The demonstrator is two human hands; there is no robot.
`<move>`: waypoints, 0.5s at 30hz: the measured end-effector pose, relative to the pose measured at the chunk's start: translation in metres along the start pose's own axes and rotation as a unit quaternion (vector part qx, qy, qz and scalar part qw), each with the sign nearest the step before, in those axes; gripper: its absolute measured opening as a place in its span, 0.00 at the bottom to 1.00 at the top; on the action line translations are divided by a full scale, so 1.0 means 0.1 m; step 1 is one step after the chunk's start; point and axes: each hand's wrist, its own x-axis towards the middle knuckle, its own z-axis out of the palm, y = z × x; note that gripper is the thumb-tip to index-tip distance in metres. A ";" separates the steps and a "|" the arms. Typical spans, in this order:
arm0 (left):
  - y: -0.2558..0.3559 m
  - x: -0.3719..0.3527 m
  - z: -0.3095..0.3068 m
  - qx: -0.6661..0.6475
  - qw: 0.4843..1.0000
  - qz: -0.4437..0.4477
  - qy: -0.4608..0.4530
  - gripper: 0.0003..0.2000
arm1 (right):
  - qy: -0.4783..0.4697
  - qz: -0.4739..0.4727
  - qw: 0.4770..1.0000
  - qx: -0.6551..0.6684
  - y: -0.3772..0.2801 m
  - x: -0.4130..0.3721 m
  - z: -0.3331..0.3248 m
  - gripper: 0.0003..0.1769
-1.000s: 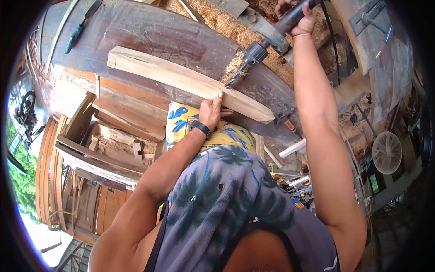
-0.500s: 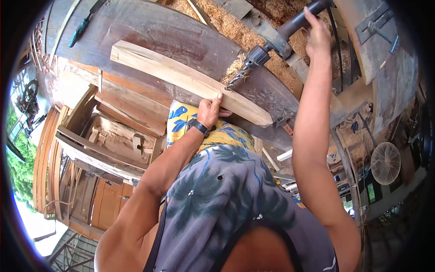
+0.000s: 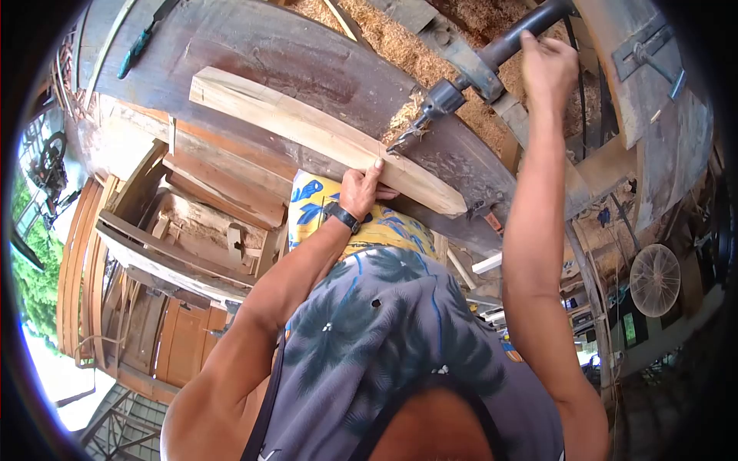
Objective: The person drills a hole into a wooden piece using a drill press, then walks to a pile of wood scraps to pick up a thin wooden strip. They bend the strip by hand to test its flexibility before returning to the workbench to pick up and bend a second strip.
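My left hand (image 3: 363,192) grips the lower edge of a long pale wooden board (image 3: 307,134), thumb on top and fingers underneath. A drill bit (image 3: 407,137) in a dark chuck (image 3: 442,98) has its tip at the board, just above my thumb, with shavings around the bit. Behind the chuck runs a thick dark shaft (image 3: 515,44) through a metal bearing block (image 3: 477,71). My right hand (image 3: 550,67) is beside the shaft, fingers loosely bent and apart, one fingertip at its surface; it holds nothing that I can see.
The board lies on a dark wooden tabletop (image 3: 254,46). A green-handled tool (image 3: 134,54) rests at its far left. Wood shavings (image 3: 400,50) pile up behind. A metal clamp screw (image 3: 653,65) is at upper right, a round fan guard (image 3: 655,280) at right, and wooden frames (image 3: 184,253) at left.
My right hand has moved a little right and down along the shaft, and its fingers are more bent. The chuck looks turned. My left hand keeps its grip on the board.
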 end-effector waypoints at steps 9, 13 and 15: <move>0.00 0.01 -0.05 -0.005 1.000 -0.011 -0.022 0.36 | -0.234 0.186 0.608 0.736 0.00 0.49 0.55 0.28; 0.05 0.00 -0.02 -0.013 1.000 0.008 -0.013 0.35 | -0.412 0.104 0.461 0.778 0.61 0.86 0.76 0.17; 0.10 0.03 -0.03 -0.007 1.000 -0.001 -0.013 0.35 | -0.072 0.163 0.888 0.423 -0.06 0.48 0.43 0.19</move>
